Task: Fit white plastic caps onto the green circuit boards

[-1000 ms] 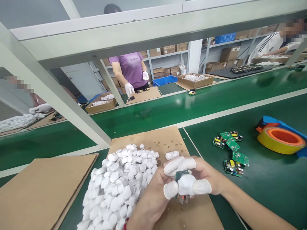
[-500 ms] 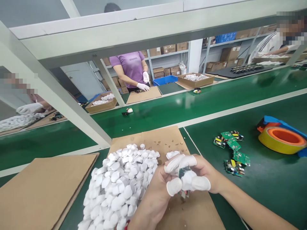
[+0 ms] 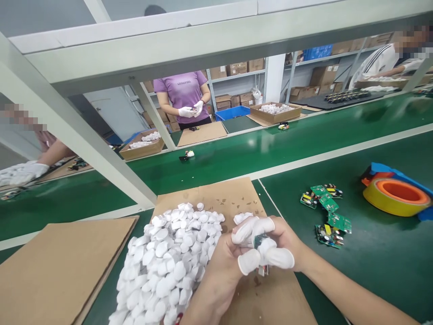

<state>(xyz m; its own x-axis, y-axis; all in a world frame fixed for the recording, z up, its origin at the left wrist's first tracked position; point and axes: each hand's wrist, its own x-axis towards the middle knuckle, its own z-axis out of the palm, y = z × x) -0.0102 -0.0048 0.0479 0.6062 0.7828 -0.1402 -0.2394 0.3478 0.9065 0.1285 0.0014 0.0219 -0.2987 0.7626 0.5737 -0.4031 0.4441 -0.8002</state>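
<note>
My left hand (image 3: pixel 233 250) and my right hand (image 3: pixel 282 239) meet over the cardboard sheet (image 3: pixel 233 189), white finger cots on their fingertips. Pinched between them is a small circuit board (image 3: pixel 260 240), its green edge and some metal parts below showing. A white pad (image 3: pixel 267 245) lies against it between the fingers; much of both is hidden. Left of my hands spreads a big heap of white pads (image 3: pixel 169 266), and a few more white pads (image 3: pixel 242 218) lie just beyond them.
Several circuit boards (image 3: pixel 328 203) and a yellow tape roll on a dispenser (image 3: pixel 392 203) lie at right. Cardboard sheets (image 3: pixel 57 266) are at left. Beyond runs a green belt (image 3: pixel 230 153) carrying small assemblies, under a metal frame (image 3: pixel 203 49). Co-workers sit or stand across it.
My hands keep hold of the board with only slight finger shifts. Assemblies on the belt have moved right. The co-worker opposite has raised both hands together; the left co-worker's gloved hand has moved nearer the belt.
</note>
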